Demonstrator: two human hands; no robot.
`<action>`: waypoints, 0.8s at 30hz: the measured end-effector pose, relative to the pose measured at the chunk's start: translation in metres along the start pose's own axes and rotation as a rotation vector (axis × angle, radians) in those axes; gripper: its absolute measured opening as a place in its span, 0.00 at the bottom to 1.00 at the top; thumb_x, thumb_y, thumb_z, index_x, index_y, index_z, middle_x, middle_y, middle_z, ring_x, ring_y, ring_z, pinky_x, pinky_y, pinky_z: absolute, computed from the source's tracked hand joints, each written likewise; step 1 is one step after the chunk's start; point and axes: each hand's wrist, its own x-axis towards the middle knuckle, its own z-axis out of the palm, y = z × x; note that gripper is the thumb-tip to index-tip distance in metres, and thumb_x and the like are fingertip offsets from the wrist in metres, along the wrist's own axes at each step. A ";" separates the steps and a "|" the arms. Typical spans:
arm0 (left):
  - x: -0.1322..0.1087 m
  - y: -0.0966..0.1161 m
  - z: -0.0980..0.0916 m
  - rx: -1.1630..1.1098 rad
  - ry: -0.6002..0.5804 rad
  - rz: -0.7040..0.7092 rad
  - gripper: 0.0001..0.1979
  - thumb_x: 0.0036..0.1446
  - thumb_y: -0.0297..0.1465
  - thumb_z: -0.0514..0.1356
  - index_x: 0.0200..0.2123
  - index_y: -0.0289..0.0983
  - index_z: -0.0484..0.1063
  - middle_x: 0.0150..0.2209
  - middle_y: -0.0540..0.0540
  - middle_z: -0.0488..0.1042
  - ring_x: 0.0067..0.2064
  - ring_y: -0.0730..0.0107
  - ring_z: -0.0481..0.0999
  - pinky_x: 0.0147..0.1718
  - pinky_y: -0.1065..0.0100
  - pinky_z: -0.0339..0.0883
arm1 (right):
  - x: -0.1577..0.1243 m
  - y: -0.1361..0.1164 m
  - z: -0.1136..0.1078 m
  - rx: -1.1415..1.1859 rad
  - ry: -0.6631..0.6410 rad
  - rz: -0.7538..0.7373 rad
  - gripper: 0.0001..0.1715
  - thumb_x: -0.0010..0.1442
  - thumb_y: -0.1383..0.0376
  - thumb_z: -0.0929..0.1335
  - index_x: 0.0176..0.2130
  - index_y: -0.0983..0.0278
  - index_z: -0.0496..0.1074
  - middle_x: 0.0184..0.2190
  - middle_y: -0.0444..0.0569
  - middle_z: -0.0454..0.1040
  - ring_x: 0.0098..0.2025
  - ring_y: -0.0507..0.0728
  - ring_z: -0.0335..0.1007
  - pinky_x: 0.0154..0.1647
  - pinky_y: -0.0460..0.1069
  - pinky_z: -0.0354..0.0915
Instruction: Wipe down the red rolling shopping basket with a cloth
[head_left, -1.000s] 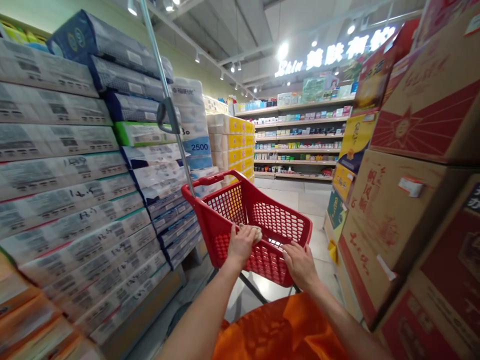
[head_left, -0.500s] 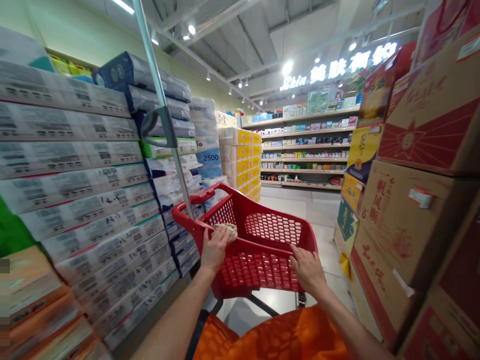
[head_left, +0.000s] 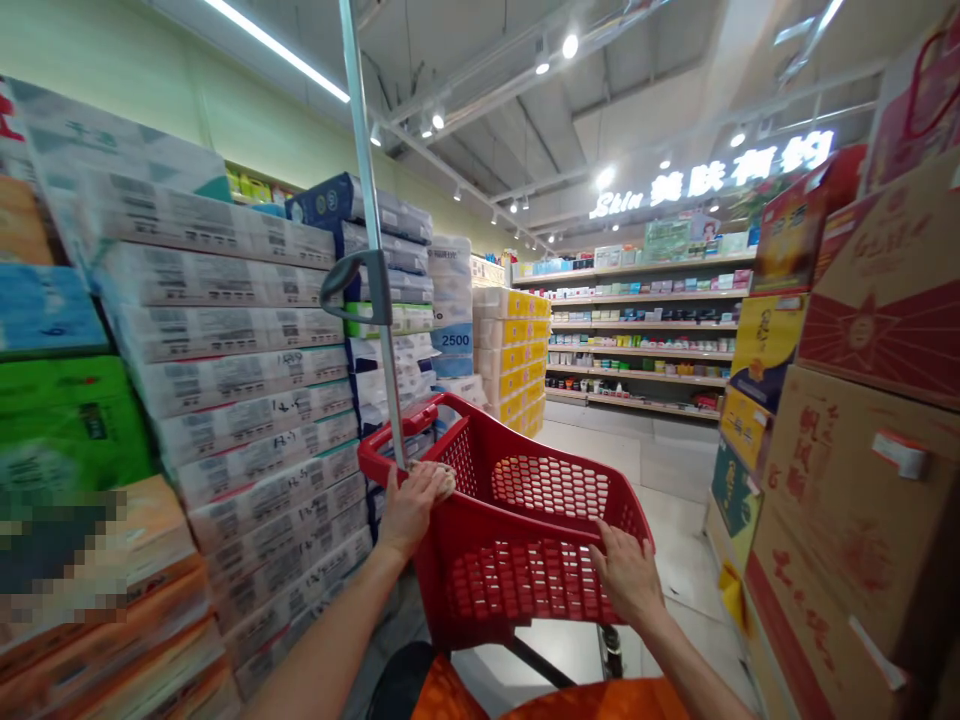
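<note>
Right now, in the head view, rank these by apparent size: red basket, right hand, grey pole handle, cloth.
1. red basket
2. right hand and grey pole handle: these look about alike, and the hand is nearer the camera, so unranked
3. cloth, mostly covered by the left hand

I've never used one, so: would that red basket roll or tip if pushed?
Probably rolls easily: the basket has a wheel beneath it, on smooth floor. It is holed plastic with nothing seen inside, so likely light. The tall pole at its corner may make it slightly tippy.
</note>
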 end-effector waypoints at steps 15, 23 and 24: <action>-0.007 0.024 0.000 -0.044 0.006 -0.033 0.22 0.56 0.22 0.42 0.48 0.43 0.67 0.54 0.46 0.66 0.55 0.61 0.63 0.57 0.43 0.40 | -0.001 -0.010 -0.003 0.048 -0.026 0.038 0.29 0.57 0.59 0.56 0.56 0.68 0.59 0.54 0.55 0.63 0.57 0.63 0.54 0.57 0.65 0.44; -0.009 0.065 0.022 -0.124 -0.042 0.028 0.19 0.59 0.23 0.45 0.47 0.44 0.67 0.52 0.49 0.68 0.55 0.65 0.63 0.57 0.47 0.43 | 0.001 -0.016 -0.010 -0.029 -0.170 0.094 0.33 0.56 0.58 0.55 0.58 0.68 0.54 0.58 0.53 0.57 0.61 0.60 0.46 0.59 0.63 0.38; -0.008 0.069 0.025 -0.132 -0.047 0.038 0.18 0.59 0.24 0.45 0.47 0.44 0.67 0.52 0.49 0.68 0.55 0.66 0.64 0.58 0.48 0.44 | 0.001 -0.015 -0.011 -0.039 -0.182 0.087 0.33 0.56 0.58 0.55 0.59 0.67 0.54 0.58 0.52 0.57 0.61 0.60 0.46 0.59 0.63 0.38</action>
